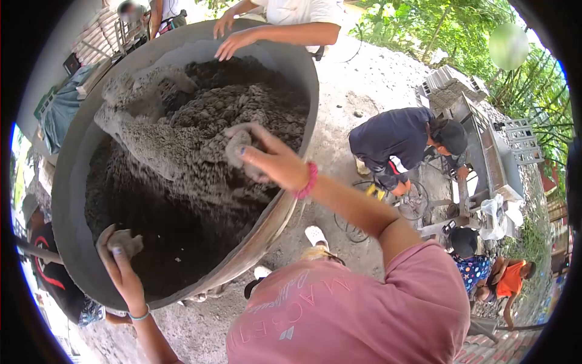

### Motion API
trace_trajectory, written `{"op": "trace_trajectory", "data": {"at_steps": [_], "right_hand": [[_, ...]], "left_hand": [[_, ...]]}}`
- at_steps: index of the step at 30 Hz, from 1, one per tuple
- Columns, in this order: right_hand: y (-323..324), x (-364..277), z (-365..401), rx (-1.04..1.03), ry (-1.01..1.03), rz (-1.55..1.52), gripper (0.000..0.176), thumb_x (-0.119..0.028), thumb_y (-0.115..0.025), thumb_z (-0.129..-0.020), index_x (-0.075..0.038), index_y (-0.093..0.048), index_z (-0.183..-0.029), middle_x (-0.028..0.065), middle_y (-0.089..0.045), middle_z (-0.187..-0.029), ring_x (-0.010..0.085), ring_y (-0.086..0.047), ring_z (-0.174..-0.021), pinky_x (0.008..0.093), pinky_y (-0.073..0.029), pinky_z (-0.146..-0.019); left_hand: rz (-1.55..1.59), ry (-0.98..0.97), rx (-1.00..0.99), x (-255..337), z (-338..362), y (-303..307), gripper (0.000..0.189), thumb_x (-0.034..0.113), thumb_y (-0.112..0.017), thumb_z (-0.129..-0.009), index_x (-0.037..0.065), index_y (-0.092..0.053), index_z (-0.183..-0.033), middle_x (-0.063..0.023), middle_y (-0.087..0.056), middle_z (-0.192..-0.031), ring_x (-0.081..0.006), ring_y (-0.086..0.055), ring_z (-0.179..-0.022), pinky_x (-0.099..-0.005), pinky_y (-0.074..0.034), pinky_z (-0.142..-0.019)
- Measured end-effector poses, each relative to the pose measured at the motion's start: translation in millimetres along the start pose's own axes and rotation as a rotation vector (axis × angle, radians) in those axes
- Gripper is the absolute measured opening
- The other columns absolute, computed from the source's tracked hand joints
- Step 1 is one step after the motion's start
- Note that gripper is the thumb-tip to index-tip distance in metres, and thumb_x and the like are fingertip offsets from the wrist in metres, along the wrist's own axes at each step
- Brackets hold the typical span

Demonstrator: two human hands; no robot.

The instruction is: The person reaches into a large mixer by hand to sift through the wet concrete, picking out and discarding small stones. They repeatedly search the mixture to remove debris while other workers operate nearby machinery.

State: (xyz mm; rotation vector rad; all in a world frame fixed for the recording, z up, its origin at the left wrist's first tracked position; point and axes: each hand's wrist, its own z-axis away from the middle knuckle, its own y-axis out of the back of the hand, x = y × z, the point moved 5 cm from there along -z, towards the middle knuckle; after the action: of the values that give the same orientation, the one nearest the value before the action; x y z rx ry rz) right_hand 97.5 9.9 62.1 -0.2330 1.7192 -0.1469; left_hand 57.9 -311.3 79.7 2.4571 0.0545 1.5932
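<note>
Fingers of the right hand [270, 159] curve around a grey lump [237, 149], thumb on the near side, above the heaped grey mix [160, 136] inside a big round vat [68, 233]. Those of the left hand [123, 258] lie close together behind a smaller lump [130, 243], thumb in front, near the vat's lower left wall. Pink beads [308, 181] circle the right wrist, a pale blue band [140, 315] the left. Across the vat, a co-worker in a white shirt [301, 12] reaches both hands over the rim. To the right, a person in dark clothes [388, 139] bends low, with grey blocks [453, 85] stacked beyond
</note>
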Motion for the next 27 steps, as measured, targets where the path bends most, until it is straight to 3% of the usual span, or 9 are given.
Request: {"op": "trace_trajectory", "data": {"at_steps": [2,8,13,15,18,21,23,25,27], "right_hand": [[-25.1,12.8,5.1,0.095,-0.135,-0.682,0.031,-0.025,-0.05,-0.089,-0.01,-0.04,-0.115,0.0033,-0.053,-0.083,0.0107,-0.048,-0.056,0.0218,-0.039,-0.048],[-47.1,46.5,24.5,-0.076,-0.346,-1.147,0.023,-0.032,-0.043,-0.091,-0.015,-0.047,-0.107,0.0023,-0.053,-0.097,0.0171,-0.055,-0.087,0.0361,-0.049,-0.073],[20.6,29.5,49.7,0.03,-0.603,-1.232,0.031,-0.04,-0.041,-0.09,-0.015,-0.05,-0.105,0.0024,-0.054,-0.096,0.0137,-0.057,-0.082,0.0304,-0.051,-0.066],[63.0,15.4,50.7,0.029,-0.372,-1.009,0.028,-0.037,-0.044,-0.088,-0.013,-0.05,-0.101,0.0026,-0.053,-0.093,0.0141,-0.056,-0.079,0.0263,-0.05,-0.06],[125.9,-5.5,33.7,-0.318,-0.528,-1.72,0.017,-0.024,-0.054,-0.078,-0.007,-0.05,-0.081,0.0069,-0.048,-0.079,0.0166,-0.05,-0.071,0.0194,-0.044,-0.05],[295.7,-76.3,-3.3,0.018,-0.314,-2.056,0.019,-0.012,-0.053,-0.081,0.003,-0.049,-0.094,0.0111,-0.048,-0.088,0.0229,-0.049,-0.083,0.0273,-0.049,-0.058],[467.7,-145.9,-33.2,0.134,0.094,-1.654,0.036,-0.025,-0.049,-0.083,0.003,-0.044,-0.105,0.0172,-0.047,-0.098,0.0262,-0.049,-0.092,0.0345,-0.048,-0.066],[632.2,-211.9,-49.3,0.622,0.639,-1.245,0.052,-0.037,-0.046,-0.084,0.004,-0.039,-0.116,0.0233,-0.045,-0.109,0.0296,-0.049,-0.1,0.0416,-0.046,-0.074],[703.7,-253.9,-36.0,0.873,0.891,-1.049,0.069,-0.05,-0.042,-0.086,0.004,-0.034,-0.127,0.0294,-0.043,-0.12,0.0329,-0.05,-0.108,0.0487,-0.044,-0.082]], "left_hand": [[0.0,-0.22,0.007,22.4,-4.8,-23.3,0.031,0.013,-0.042,-0.09,-0.002,-0.039,-0.116,-0.0159,-0.052,-0.104,-0.0228,-0.056,-0.091,-0.0315,-0.046,-0.081],[-0.656,-0.805,-0.48,116.1,3.3,-175.8,0.044,0.02,-0.061,-0.077,0.001,-0.045,-0.113,-0.0169,-0.051,-0.11,-0.0358,-0.047,-0.106,-0.0446,-0.033,-0.093],[-0.805,-0.657,-0.745,124.7,-4.8,-275.6,0.049,0.022,-0.063,-0.072,0.003,-0.049,-0.115,-0.0175,-0.05,-0.114,-0.0363,-0.043,-0.111,-0.0451,-0.028,-0.096],[-0.828,-0.641,-0.743,132.1,-9.6,-301.8,0.052,0.024,-0.062,-0.074,0.003,-0.048,-0.12,-0.0185,-0.046,-0.12,-0.0358,-0.04,-0.115,-0.0451,-0.027,-0.097],[-0.805,-0.601,-0.634,149.6,-18.6,-322.9,0.052,0.025,-0.061,-0.075,0.004,-0.048,-0.12,-0.0189,-0.044,-0.123,-0.0356,-0.039,-0.115,-0.0445,-0.026,-0.097],[-0.842,-0.576,-0.497,152.1,-34.1,-316.9,0.049,0.024,-0.059,-0.077,0.004,-0.047,-0.121,-0.018,-0.045,-0.123,-0.0335,-0.041,-0.114,-0.0422,-0.026,-0.097],[-0.853,-0.476,-0.409,150.1,-45.7,-295.7,0.046,0.022,-0.058,-0.079,0.005,-0.048,-0.12,-0.0167,-0.046,-0.121,-0.032,-0.042,-0.112,-0.0388,-0.028,-0.096],[-0.852,-0.364,-0.316,143.8,-53.6,-266.3,0.04,0.02,-0.056,-0.081,0.005,-0.049,-0.118,-0.0155,-0.048,-0.119,-0.0297,-0.044,-0.11,-0.0357,-0.029,-0.094],[-0.872,-0.257,-0.204,136.3,-61.5,-233.0,0.031,0.019,-0.055,-0.083,0.005,-0.054,-0.11,-0.0126,-0.053,-0.111,-0.026,-0.046,-0.107,-0.035,-0.029,-0.093]]}}
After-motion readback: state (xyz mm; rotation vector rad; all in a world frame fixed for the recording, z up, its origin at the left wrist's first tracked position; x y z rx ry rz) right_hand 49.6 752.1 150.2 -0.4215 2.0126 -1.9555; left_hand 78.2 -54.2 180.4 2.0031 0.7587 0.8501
